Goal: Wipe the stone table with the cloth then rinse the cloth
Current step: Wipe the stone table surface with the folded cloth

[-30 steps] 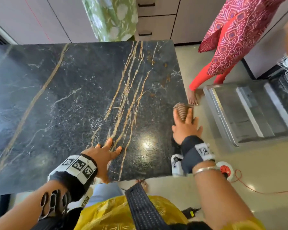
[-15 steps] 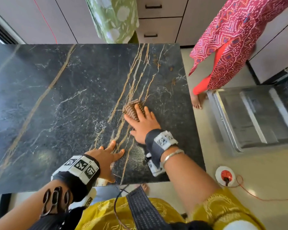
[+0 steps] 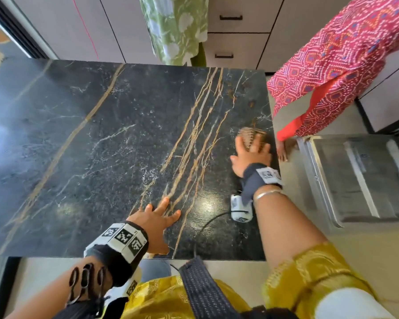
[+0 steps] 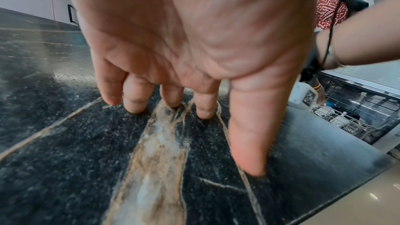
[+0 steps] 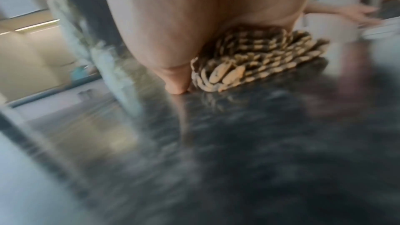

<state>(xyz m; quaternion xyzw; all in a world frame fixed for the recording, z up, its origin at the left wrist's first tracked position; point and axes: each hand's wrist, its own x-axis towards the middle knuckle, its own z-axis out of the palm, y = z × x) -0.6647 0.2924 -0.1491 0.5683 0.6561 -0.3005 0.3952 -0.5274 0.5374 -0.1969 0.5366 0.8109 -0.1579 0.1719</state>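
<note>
The black stone table [image 3: 101, 157] with gold veins fills the head view. A bunched brown-and-tan checked cloth [image 3: 251, 134] lies near the table's right edge, and my right hand [image 3: 251, 150] presses flat on it with straight fingers. The right wrist view is blurred and shows the cloth [image 5: 255, 61] under my palm. My left hand [image 3: 159, 215] rests flat on the stone table [image 4: 65, 160] near its front edge, fingers [image 4: 246, 134] spread and straight, holding nothing.
A person in red patterned clothes [image 3: 332, 77] stands close to the table's right side, a bare foot [image 3: 283, 150] by the edge. An open dishwasher door [image 3: 359, 180] lies low at right. Cabinets with drawers [image 3: 235, 38] and green cloth [image 3: 175, 26] stand behind.
My right hand slid the cloth from the right edge to the table's middle, then back to the right edge. My left hand stayed planted near the front edge.
</note>
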